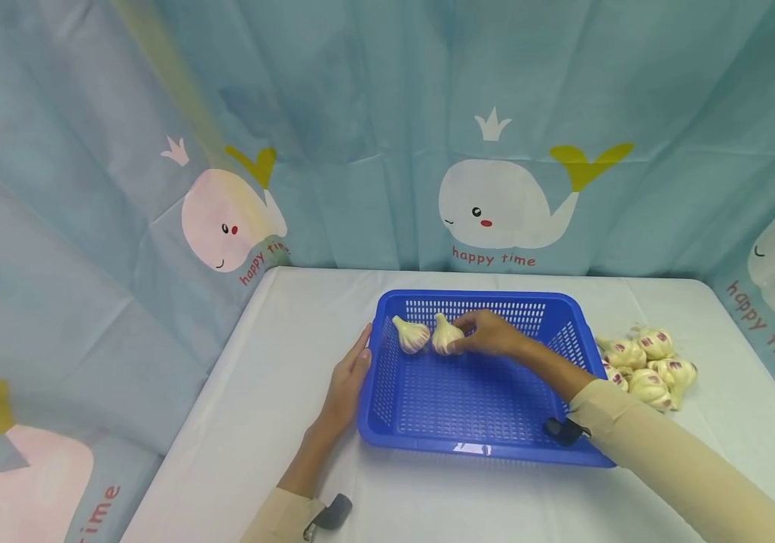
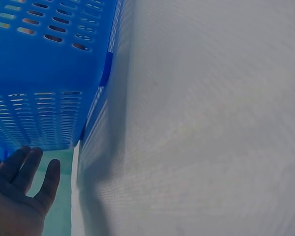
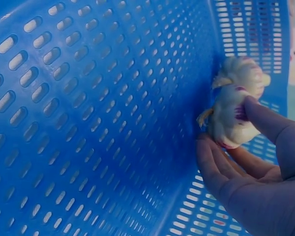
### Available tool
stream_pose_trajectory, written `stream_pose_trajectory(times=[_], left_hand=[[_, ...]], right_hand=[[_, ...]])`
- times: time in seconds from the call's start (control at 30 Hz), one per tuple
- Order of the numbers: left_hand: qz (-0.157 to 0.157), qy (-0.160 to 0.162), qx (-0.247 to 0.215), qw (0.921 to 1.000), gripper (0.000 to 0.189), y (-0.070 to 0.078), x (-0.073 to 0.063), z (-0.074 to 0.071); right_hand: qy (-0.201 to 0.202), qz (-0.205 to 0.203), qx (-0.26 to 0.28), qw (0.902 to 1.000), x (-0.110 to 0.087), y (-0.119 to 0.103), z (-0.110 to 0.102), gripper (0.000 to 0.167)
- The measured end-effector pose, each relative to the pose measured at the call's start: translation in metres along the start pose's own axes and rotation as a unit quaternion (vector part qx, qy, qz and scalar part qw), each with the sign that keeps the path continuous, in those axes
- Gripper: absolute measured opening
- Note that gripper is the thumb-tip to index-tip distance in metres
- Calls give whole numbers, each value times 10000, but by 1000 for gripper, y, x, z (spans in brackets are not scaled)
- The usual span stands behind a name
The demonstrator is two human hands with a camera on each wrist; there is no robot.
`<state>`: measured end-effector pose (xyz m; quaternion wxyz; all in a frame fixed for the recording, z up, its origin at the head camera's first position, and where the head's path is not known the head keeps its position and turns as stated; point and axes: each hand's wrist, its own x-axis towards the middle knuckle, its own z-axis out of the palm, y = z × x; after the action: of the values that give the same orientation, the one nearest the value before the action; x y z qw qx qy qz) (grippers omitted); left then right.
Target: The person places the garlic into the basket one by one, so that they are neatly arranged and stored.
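A blue plastic basket (image 1: 482, 411) with slotted walls sits on the white table. Inside it, toward the far left, lies one garlic bulb (image 1: 412, 336) with its stem pointing up and left. Just right of that, my right hand (image 1: 489, 333) pinches a second garlic bulb (image 1: 445, 336) between thumb and fingers, low over the basket floor; in the right wrist view this held bulb (image 3: 232, 118) overlaps the other. My left hand (image 1: 348, 381) rests against the basket's left side with fingers extended. The left wrist view shows those fingers (image 2: 49, 184) straight beside the basket wall.
A pile of several garlic bulbs (image 1: 650, 369) lies on the white tablecloth (image 1: 272, 362) right of the basket, partly hidden by its rim. A blue curtain (image 1: 360, 204) printed with whales hangs behind and beside the table.
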<state>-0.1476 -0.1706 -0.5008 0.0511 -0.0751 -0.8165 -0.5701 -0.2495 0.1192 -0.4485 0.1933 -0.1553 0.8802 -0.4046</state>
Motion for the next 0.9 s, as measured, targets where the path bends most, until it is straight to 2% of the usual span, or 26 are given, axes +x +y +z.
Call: stream_pose_trajectory(times=[0.33,0.6,0.9], left_hand=[[88,13,-91,9999,57,-3,1,0],[29,23,-69,10000,58,-4,1,0],[22,35,-7,10000,57,-2,0,0]], right_hand=[[121,149,-340,9992,0,-1,6,55],[302,54,-520,9982,0,-2,4,59],[280,-29,-516,9983,-3,-3,1,65]])
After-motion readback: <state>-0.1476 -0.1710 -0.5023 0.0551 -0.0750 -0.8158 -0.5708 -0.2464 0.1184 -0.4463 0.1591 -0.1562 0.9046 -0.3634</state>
